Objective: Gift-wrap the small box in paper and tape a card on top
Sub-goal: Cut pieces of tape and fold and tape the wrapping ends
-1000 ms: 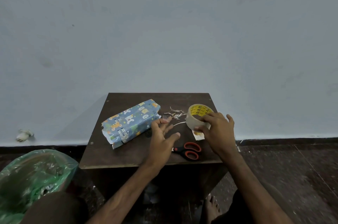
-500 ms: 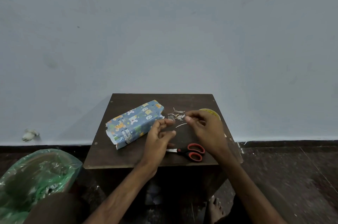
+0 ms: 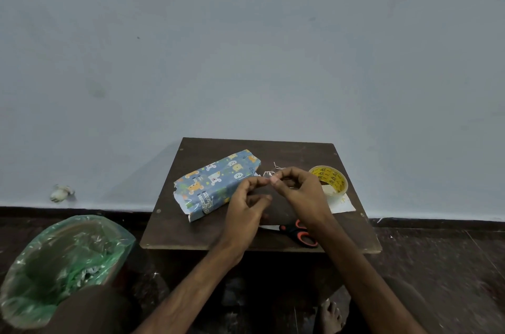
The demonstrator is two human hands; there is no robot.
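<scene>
Box (image 3: 216, 183) unmoved; right hand (image 3: 300, 194) off tape roll (image 3: 329, 179), now w/ left hand (image 3: 243, 213) pinching a small pale bit (image 3: 273, 178).

Dim, bluish light; the wall (image 3: 246, 33) darkens toward the corners; a faint shadow spreads from the surface (image 3: 191, 232) toward 9 o'clock; glints on the green bag (image 3: 82, 249) at 8 o'clock and the tape strip (image 3: 267, 174); left hand (image 3: 243, 210) and right hand (image 3: 300, 194) soft-edged; floor (image 3: 437, 265) at 4 o'clock smeared.
</scene>
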